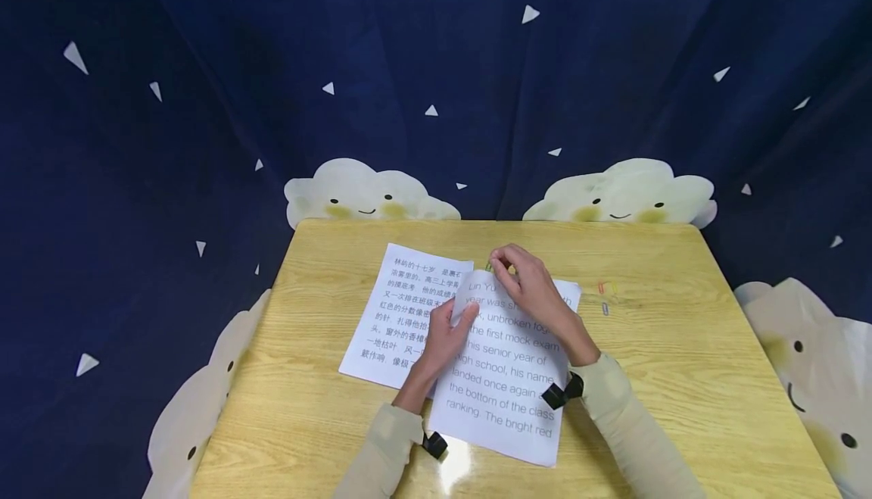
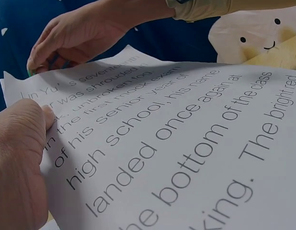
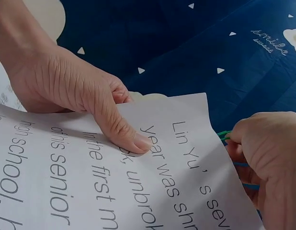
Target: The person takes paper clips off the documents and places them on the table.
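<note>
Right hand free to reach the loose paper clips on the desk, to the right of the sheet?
Probably not right away: the right hand is pinching a green clip at the English sheet top edge. The loose clips lie unobstructed on bare desk nearby.

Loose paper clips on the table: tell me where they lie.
In the head view the loose paper clips lie on the wooden table, just right of the English sheet at its top corner, beyond the right hand.

Both arms wear long pale beige fabric sleeves reaching the wrists, each wrist wrapped by a black strap (a camera mount); the bare hands (image 1: 443, 340) (image 1: 534, 294) carry no rings.
</note>
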{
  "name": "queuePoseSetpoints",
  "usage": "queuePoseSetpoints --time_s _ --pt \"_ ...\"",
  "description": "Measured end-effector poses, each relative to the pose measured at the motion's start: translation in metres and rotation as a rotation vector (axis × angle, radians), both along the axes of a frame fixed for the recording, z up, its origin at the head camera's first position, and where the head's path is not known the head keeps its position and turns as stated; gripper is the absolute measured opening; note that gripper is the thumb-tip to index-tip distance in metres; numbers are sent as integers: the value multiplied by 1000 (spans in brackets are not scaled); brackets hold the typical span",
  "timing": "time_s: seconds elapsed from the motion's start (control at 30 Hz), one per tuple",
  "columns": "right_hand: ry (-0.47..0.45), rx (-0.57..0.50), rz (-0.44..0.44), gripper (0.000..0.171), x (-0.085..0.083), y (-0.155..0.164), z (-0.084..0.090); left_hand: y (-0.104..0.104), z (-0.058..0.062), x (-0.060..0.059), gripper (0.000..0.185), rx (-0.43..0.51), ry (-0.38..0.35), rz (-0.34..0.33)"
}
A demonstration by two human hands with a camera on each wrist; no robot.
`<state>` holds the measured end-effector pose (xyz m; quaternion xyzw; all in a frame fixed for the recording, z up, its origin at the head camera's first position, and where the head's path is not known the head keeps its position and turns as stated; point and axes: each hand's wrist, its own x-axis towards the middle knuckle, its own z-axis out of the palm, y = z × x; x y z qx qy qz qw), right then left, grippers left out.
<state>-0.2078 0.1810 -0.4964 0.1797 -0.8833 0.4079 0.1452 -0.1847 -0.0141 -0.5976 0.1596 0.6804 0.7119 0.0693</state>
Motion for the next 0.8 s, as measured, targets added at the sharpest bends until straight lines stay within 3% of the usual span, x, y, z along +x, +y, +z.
queuePoseSetpoints --time_s 0.3,0.8 --pt "14 -9 32 15 -1 0 -4 -1 1 0 33 14 -14 -7" --pt "33 -175 16 4 2 5 -1 -1 2 -2 36 -5 10 21"
